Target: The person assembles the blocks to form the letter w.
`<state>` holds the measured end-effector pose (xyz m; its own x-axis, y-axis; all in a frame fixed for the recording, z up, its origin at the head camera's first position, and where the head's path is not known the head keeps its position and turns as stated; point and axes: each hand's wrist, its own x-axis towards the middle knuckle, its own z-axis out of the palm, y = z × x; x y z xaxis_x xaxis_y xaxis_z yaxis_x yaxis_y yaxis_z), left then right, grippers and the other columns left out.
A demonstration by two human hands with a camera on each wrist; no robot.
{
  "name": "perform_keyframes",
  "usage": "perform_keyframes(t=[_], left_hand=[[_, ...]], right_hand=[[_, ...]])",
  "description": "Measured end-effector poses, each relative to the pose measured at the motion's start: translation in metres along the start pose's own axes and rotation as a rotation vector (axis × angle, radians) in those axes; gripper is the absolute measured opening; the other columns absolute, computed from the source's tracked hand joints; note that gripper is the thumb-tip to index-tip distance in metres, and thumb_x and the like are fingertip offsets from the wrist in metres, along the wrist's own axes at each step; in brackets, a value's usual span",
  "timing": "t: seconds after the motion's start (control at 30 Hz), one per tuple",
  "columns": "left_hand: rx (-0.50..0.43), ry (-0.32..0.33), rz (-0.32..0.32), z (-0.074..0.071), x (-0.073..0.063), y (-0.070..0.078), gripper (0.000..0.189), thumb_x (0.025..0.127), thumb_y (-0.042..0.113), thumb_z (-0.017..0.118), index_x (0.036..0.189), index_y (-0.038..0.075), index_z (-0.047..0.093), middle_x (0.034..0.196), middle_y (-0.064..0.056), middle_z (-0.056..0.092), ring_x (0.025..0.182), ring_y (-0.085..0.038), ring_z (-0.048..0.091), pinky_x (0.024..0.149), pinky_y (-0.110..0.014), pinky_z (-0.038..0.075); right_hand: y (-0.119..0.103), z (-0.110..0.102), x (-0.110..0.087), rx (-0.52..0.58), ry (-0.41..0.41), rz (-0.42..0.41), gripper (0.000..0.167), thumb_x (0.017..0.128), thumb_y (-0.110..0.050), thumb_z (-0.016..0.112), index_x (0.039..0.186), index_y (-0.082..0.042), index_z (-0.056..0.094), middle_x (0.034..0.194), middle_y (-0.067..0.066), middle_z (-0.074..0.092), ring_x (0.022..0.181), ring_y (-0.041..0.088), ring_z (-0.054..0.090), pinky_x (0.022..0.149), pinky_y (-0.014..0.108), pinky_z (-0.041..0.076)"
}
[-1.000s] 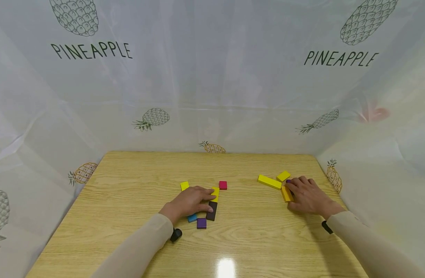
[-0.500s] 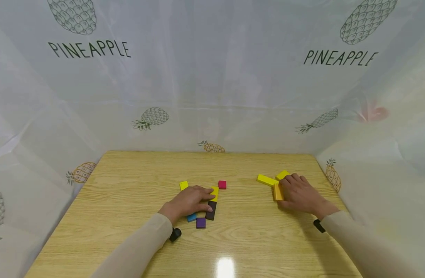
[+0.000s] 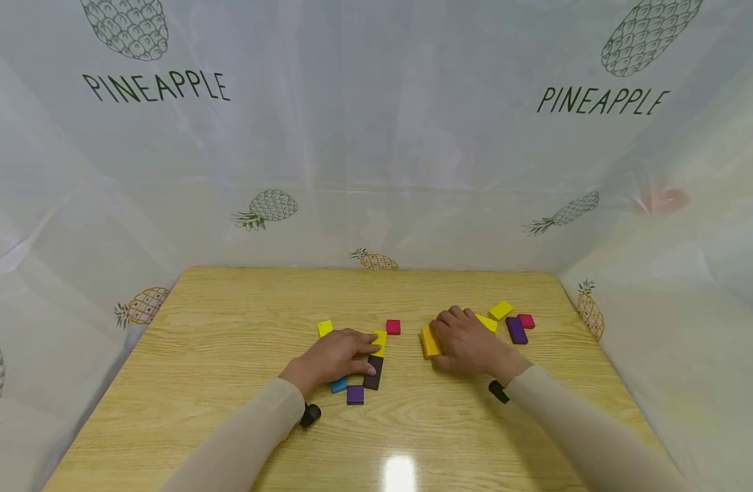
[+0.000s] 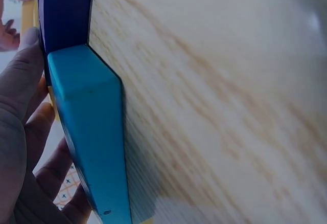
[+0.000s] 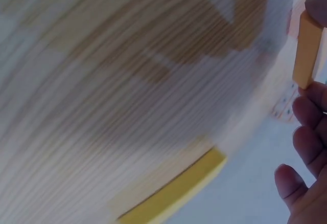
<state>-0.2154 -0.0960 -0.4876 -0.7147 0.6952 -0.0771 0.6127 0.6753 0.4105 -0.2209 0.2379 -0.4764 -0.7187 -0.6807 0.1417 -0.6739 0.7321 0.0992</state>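
Observation:
My left hand (image 3: 336,355) rests over a cluster of coloured blocks, its fingertips on a yellow block (image 3: 379,344) and its thumb on a black block (image 3: 373,374). A blue block (image 3: 338,385) shows below the palm, with a purple block (image 3: 354,395) close by; in the left wrist view the blue block (image 4: 94,132) looms large beside the fingers. Between the thumb and fingertips of my right hand (image 3: 471,345), an orange block (image 3: 430,342) is pinched. The right wrist view shows that orange block (image 5: 307,50) held above the table.
Near the cluster lie a small red block (image 3: 393,327) and a yellow one (image 3: 324,328). Right of my right hand are a purple block (image 3: 516,330), a red one (image 3: 526,320) and a yellow one (image 3: 501,309). A long yellow block (image 3: 488,323) is partly hidden behind that hand.
My right hand has slid left with the orange block, from the right-hand pile toward the cluster, uncovering the purple and red blocks. The left hand has stayed in place.

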Motion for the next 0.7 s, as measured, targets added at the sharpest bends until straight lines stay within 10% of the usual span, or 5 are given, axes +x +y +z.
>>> perform_keyframes(t=[0.7], left_hand=[[0.017, -0.007, -0.008, 0.002, 0.002, -0.002, 0.056, 0.101, 0.049, 0.067, 0.15, 0.022, 0.062, 0.162, 0.001, 0.052, 0.149, -0.028, 0.048, 0.123, -0.046, 0.041]], right_hand=[[-0.019, 0.015, 0.027, 0.022, -0.078, -0.025, 0.057, 0.092, -0.055, 0.072, 0.127, -0.01, 0.067, 0.119, 0.005, 0.065, 0.109, 0.026, 0.055, 0.092, 0.045, 0.05]])
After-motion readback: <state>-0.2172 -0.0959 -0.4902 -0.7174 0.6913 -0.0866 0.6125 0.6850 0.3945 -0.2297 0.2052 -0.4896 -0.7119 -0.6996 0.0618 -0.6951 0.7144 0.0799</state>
